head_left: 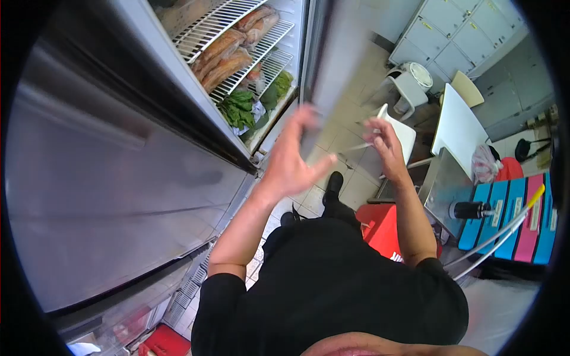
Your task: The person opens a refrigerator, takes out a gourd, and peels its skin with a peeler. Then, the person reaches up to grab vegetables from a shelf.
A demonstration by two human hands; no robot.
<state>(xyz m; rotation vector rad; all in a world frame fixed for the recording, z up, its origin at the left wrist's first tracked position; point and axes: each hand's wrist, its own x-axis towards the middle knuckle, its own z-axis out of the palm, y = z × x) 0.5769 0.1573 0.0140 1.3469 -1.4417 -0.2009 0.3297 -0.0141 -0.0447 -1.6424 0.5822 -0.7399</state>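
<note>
Black shirt (332,279) lies nearest; left hand (290,166) holds a wide grip; for the blurred right hand (387,145), I cannot tell; fridge racks (221,25) apparently keep packages (224,66) above greens (238,109).

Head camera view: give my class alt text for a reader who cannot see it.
A person's left hand is raised beside an open fridge holding brown packages and leafy greens. The right hand, also raised, appears in front of a white chair.

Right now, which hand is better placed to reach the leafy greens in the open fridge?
Probably the left hand: it appears nearer the leafy greens in the open fridge, while the right hand is farther across, toward a white chair.
</note>
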